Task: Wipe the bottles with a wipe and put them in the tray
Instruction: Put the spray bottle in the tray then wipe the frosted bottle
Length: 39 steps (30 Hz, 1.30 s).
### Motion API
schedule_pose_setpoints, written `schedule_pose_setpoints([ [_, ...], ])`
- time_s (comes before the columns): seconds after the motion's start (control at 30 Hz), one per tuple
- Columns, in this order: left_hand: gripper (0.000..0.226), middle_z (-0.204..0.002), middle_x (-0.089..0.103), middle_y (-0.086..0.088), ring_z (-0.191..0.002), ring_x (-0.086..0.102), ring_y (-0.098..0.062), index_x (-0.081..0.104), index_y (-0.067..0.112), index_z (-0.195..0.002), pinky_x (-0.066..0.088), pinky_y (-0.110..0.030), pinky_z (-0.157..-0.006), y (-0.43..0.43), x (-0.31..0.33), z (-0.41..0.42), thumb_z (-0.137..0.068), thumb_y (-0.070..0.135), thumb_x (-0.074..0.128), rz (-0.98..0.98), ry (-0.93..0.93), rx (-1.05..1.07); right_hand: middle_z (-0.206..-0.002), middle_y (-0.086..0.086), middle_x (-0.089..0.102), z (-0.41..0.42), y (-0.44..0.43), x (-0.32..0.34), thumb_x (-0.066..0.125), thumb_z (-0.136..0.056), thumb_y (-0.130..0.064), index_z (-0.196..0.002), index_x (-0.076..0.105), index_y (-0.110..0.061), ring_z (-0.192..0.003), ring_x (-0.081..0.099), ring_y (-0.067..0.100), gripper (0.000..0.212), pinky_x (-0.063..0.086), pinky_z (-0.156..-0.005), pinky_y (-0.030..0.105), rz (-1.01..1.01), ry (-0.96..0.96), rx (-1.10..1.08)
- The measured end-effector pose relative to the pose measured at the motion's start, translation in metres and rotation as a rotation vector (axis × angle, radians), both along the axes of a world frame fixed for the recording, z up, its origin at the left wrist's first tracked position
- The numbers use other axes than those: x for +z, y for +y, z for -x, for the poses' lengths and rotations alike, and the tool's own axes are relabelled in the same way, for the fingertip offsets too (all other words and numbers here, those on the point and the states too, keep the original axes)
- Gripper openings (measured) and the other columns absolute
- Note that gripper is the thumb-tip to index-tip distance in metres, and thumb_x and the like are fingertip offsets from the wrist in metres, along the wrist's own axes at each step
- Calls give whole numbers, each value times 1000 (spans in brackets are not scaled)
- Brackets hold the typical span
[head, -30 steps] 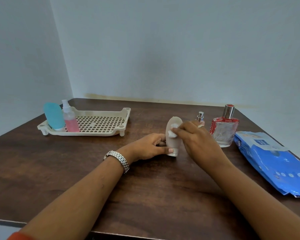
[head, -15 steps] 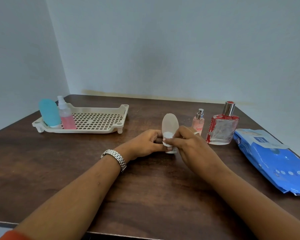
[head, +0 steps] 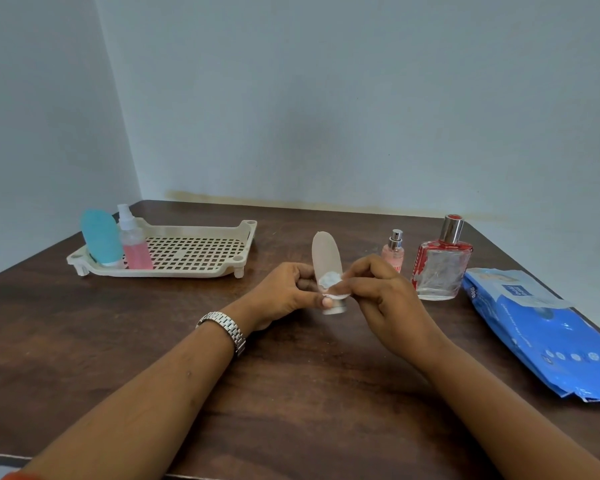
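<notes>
The left hand has its fingers and thumb curled round the lower part of a pale beige oval squeeze bottle, holding it upright with the cap downward. This probably steadies it against the rubbing. The right hand pinches a small white wipe in its fingertips and presses it on the bottle's near face, just above the cap. Whether the cap rests on the dark wooden surface I cannot tell.

Just right of the hands stand a small pink perfume spray and a red-and-clear glass perfume bottle, seemingly waiting their turn within easy reach. Farther right lies a blue pack of wipes, handy to the wiping hand.

Far left sits a cream slotted plastic tray. A teal oval bottle and a pink spray bottle stand at its left end, leaving room for the rest. By that count, two bottles look finished and three remain.
</notes>
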<state>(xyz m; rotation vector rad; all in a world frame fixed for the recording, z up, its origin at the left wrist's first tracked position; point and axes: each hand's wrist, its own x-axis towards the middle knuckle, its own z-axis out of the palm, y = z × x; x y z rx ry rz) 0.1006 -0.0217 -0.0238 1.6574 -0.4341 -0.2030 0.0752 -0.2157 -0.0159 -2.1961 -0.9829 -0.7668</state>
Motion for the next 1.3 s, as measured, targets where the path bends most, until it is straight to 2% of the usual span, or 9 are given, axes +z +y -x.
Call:
schedule_pose_setpoints([
  [0.13,51,-102,72,-11,-94,68,-16,64,6,-111,51,-23,-82,0,0,-1,-62,16,75,32,17,-3,-97,-7,52,-2,-1,1,62,-80,9,-90,74,-15,-95,47,-11,29,37,-77,2,-37,-2,16],
  [0.3,48,-80,70,0,-66,59,-5,63,-1,-108,47,-16,-61,0,3,0,-70,27,70,56,63,36,-97,-11,53,-4,-3,-1,63,-80,7,-85,74,-19,-95,50,-7,29,39,-79,4,-80,54,28],
  [0.4,40,-90,69,-3,-75,61,-7,65,1,-108,52,-18,-65,-3,4,0,-78,27,66,118,103,16,-96,-19,54,-3,1,0,64,-81,7,-88,73,-21,-95,54,-3,30,43,-78,6,-159,88,-11],
  [0.5,29,-99,72,-6,-87,67,-11,63,3,-112,55,-21,-72,-7,4,1,-87,17,60,220,144,21,-98,-12,60,-2,2,2,66,-80,3,-93,70,-23,-94,56,0,29,47,-74,11,-233,101,-32],
  [0.67,30,-106,71,-12,-97,69,-20,58,-3,-120,57,-28,-78,-13,2,3,-93,9,53,351,123,78,-105,-18,53,2,4,0,72,-80,-22,-101,71,-20,-103,50,-4,21,40,-84,5,-70,90,-26],
  [0.83,31,-104,71,-12,-94,69,-18,57,-2,-120,56,-29,-84,-26,3,8,-92,12,53,451,115,83,-96,-16,53,-1,7,2,74,-76,-9,-86,71,-18,-97,51,-7,13,43,-79,7,-254,32,-64],
  [1.0,44,-112,69,-12,-101,67,-20,55,2,-121,56,-27,-82,-30,6,10,-80,15,61,547,126,88,-97,-7,63,1,9,5,70,-81,-16,-91,63,-17,-91,62,4,12,52,-70,16,-544,347,-100],
  [1.17,44,-106,72,-8,-97,69,-17,55,5,-121,57,-27,-80,-30,6,11,-78,14,62,542,103,83,-103,11,67,2,14,8,55,-90,-7,-102,58,-4,-97,67,21,12,56,-78,29,-1032,855,210],
  [1.3,51,-112,70,-11,-102,68,-19,51,3,-126,56,-28,-82,-30,6,11,-77,10,63,536,81,72,-105,16,67,2,14,11,50,-94,-10,-105,58,-1,-96,67,22,16,57,-76,28,-1126,1015,225],
])
